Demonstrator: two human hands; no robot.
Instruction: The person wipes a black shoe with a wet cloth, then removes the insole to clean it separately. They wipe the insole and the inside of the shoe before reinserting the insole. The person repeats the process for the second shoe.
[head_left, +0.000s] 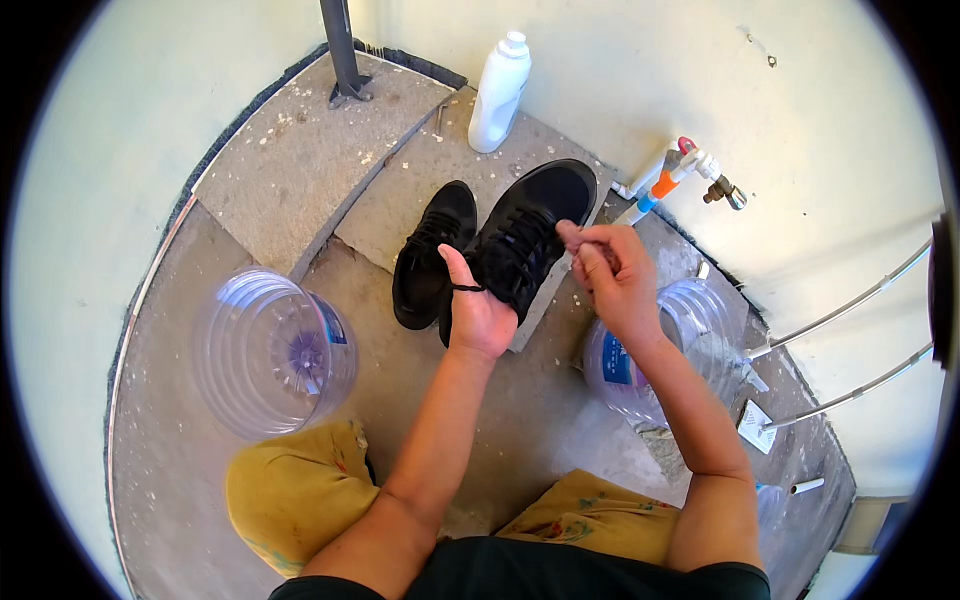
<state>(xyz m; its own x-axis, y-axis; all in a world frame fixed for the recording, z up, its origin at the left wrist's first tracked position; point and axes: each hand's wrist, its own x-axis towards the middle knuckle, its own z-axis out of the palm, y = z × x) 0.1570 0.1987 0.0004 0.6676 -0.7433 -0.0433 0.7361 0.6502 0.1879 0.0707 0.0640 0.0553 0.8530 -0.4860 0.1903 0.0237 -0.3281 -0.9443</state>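
Note:
My left hand (480, 315) is at the heel end of a black lace-up shoe (551, 187), its thumb raised and a black loop around the thumb's base; its fingers are hidden by the shoe. My right hand (615, 277) is raised beside the shoe's right edge, fingers curled around a small brownish-pink thing (574, 234), perhaps a cloth or sponge. A second black shoe (437, 255) stands just to the left, on the edge of a concrete step. Behind the shoes a white plastic bottle (499, 94) stands upright on that step.
A cut-open clear plastic jug (247, 360) stands on the floor at left, another (611, 360) behind my right forearm. A wall tap (724, 191) with white pipes is at right, near two hoses (844, 309) and a floor drain cover (756, 427). A grey metal post (341, 45) rises at the upper left.

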